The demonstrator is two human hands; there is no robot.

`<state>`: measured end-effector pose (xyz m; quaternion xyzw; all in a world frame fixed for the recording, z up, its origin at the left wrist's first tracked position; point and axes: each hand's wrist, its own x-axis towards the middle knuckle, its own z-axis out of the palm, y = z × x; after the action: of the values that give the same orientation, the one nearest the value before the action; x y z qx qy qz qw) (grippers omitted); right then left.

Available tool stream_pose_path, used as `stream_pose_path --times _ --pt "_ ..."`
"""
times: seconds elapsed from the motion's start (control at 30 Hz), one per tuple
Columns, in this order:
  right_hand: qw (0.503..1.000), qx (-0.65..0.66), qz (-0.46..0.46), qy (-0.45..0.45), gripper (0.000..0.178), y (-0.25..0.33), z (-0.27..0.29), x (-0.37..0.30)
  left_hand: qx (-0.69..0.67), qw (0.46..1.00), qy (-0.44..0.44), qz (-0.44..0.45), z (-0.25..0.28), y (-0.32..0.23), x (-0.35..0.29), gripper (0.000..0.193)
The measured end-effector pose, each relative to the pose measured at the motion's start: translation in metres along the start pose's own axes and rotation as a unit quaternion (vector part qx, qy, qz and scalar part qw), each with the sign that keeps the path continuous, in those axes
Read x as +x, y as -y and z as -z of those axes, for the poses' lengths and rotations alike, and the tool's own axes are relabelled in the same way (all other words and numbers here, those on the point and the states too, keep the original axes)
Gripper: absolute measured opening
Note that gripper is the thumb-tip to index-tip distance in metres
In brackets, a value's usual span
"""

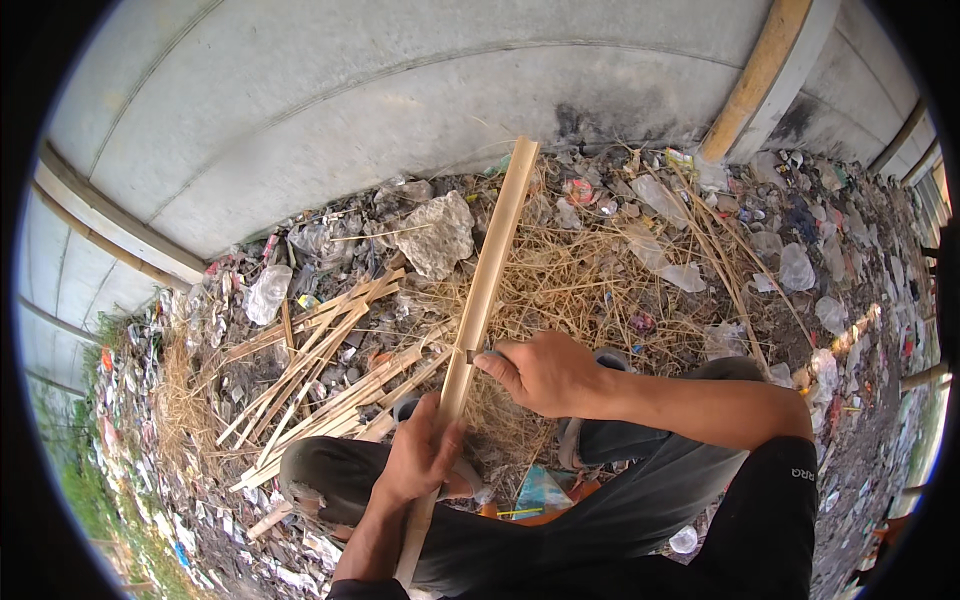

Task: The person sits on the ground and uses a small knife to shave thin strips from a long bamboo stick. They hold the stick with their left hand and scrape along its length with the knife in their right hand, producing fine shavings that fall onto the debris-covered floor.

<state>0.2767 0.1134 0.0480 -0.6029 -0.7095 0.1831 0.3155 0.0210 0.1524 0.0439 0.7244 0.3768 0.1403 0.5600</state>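
A long split bamboo piece slants up and away from my lap, its hollow pale inner side facing me and a node partway along it. Low on the bamboo, my left hand is closed round it near my left knee. My right hand is closed on a knife; only a small dark bit of blade shows at the thumb, against the bamboo by the node. The knife's handle is hidden in the fist.
Several split bamboo strips lie in a loose pile at the left. A big rock sits beyond them. Dry straw and plastic litter cover the ground. A grey concrete wall stands ahead, with a bamboo pole against it.
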Motion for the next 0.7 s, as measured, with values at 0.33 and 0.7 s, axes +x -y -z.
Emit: stream_pose_path --times 0.33,0.7 --pt "0.993 0.038 -0.096 -0.057 0.066 -0.028 0.051 0.042 -0.209 0.976 0.059 0.014 -0.003 -0.003 -0.006 0.023" --pt "0.978 -0.009 -0.170 -0.120 0.070 -0.063 0.100 0.058 -0.321 0.938 0.128 0.031 -0.005 -0.003 -0.004 0.025"
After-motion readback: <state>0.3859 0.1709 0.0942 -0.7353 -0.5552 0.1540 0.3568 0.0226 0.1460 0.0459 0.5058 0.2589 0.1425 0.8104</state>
